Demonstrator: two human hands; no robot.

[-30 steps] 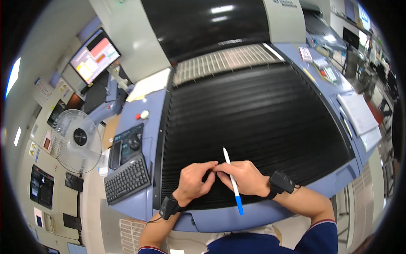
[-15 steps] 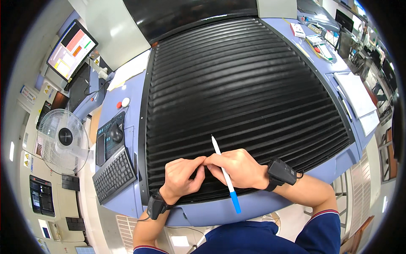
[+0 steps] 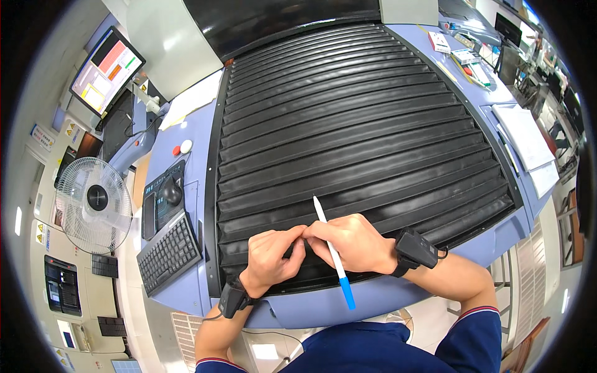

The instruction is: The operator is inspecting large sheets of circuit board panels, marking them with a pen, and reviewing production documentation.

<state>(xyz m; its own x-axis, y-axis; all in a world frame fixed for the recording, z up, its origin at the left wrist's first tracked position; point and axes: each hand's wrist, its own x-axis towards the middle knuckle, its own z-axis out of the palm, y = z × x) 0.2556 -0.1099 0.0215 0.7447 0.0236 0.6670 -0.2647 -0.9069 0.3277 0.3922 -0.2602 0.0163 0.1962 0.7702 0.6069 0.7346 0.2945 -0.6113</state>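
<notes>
A white pen [image 3: 333,251] with a blue end lies across my right hand [image 3: 354,244], held in its curled fingers. Its thin dark tip points away from me, and the blue end points toward my body. My left hand [image 3: 272,257] is closed in a pinch, thumb and forefinger meeting the fingertips of my right hand. Whatever may be between those fingertips is too small or hidden to make out. Both hands are over the near edge of a black pleated bellows cover [image 3: 348,143]. Each wrist wears a black strapped device.
On the left ledge are a keyboard [image 3: 169,255], a mouse [image 3: 172,190], a phone [image 3: 150,215] and red and white buttons. A monitor [image 3: 107,71] and a fan [image 3: 94,199] stand farther left. Papers [image 3: 523,138], small boxes and pens are on the right ledge.
The bellows cover's pleats have spread wider, most visibly toward the near side. My hands have risen slightly in view, the pen still in my right hand.
</notes>
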